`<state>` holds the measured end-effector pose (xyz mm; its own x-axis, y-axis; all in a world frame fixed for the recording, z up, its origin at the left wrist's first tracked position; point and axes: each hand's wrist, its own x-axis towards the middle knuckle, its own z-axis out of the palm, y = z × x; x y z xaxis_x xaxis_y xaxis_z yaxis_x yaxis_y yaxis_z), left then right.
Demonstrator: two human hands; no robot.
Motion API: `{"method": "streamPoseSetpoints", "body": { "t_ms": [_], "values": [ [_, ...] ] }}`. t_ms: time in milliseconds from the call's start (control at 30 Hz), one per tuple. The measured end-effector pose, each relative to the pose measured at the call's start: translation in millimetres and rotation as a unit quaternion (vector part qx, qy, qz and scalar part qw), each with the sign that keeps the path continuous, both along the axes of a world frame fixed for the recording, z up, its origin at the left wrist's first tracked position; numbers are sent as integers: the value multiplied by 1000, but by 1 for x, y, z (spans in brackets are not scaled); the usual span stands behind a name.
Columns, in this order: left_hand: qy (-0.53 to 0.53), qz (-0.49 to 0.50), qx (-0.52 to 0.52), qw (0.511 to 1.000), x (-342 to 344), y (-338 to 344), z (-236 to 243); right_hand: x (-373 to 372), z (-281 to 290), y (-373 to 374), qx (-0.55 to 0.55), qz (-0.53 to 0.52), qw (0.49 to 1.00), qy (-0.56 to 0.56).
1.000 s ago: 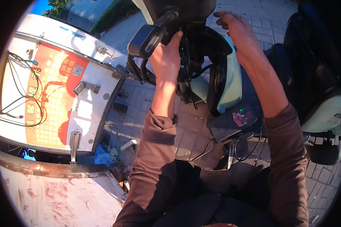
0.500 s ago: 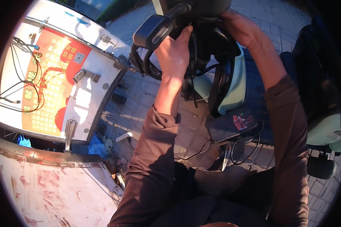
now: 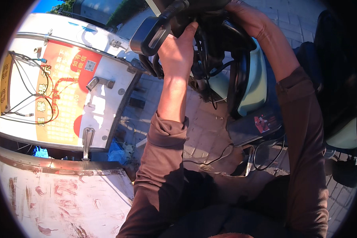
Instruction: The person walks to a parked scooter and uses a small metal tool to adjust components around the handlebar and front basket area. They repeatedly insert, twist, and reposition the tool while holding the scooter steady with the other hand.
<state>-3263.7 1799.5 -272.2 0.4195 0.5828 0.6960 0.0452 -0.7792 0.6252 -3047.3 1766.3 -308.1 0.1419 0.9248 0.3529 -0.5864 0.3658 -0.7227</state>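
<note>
My left hand (image 3: 177, 53) is up under the black front housing (image 3: 198, 23) of a mint-green scooter (image 3: 252, 91), its thumb pointing up and its fingers curled out of sight around something. A black loop-shaped part on a stalk (image 3: 146, 37) overhangs that hand. Loose black cables and hoses (image 3: 204, 69) hang beside my left wrist. My right hand (image 3: 246, 20) reaches to the housing's right side at the top of the view, fingertips hidden.
A white hinged panel (image 3: 23, 31) with a poster and hanging wires stands left, above a stained white surface (image 3: 63, 198). A black seat (image 3: 329, 67) is at right; a dark box (image 3: 250, 123) rests on the footboard. Loose cables (image 3: 265, 166) cross the paving (image 3: 202, 146).
My right hand has moved up and left from beside the housing onto it, fingertips now hidden. My left hand stays under the housing, slightly higher in view.
</note>
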Motion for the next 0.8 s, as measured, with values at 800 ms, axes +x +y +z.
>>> {"method": "streamPoseSetpoints", "body": {
  "t_ms": [800],
  "values": [
    [26, 199, 182, 963, 12, -7, -25, -12, 9, -39, 54, -7, 992, -116]
  ]
}}
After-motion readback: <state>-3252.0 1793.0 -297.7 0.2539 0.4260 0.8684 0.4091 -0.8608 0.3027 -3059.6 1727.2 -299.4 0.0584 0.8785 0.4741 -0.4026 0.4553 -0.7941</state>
